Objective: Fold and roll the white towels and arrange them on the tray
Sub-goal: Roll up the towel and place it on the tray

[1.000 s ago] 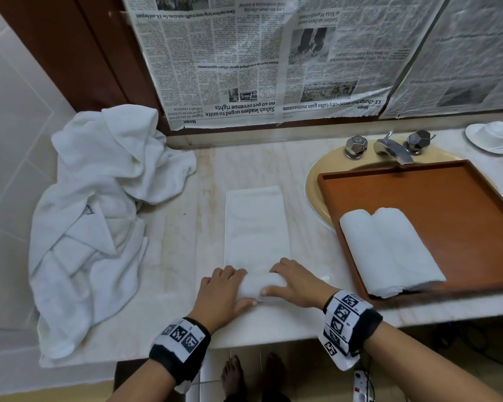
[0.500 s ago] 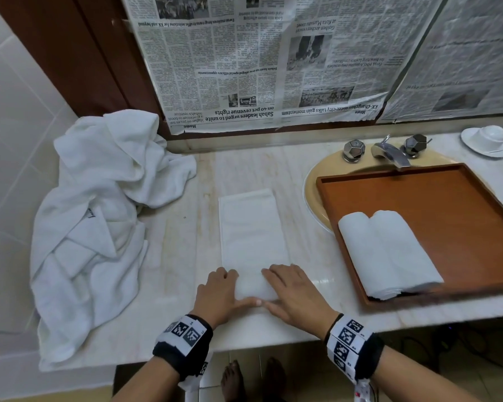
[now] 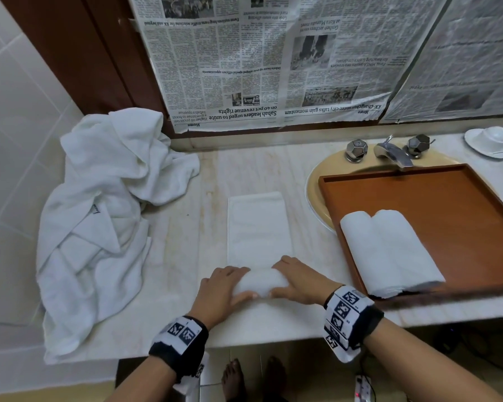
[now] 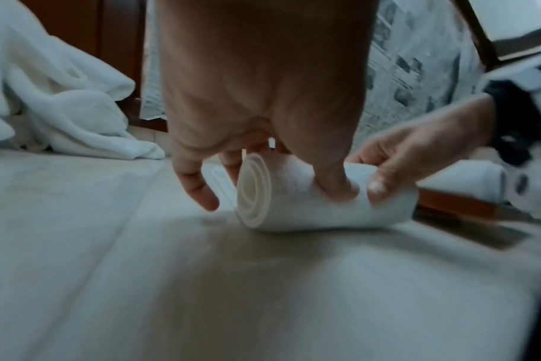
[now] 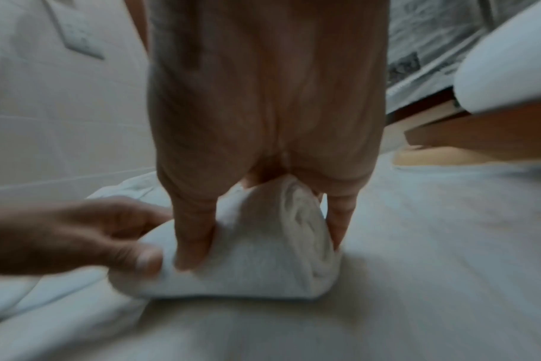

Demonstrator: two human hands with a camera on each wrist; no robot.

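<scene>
Head view, both hands clamped on towel roll point(image 3: 259, 282), tray point(image 3: 447, 198) beside; left wrist, spiral end point(image 4: 255, 193)

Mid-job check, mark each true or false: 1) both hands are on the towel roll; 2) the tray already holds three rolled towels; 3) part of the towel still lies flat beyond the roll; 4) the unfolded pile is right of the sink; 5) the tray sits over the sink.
1) True: left hand and right hand grip the towel roll.
2) False: the tray holds two rolled towels.
3) True: the flat part is unrolled.
4) False: the towel pile lies left, far from the sink.
5) True.
</scene>
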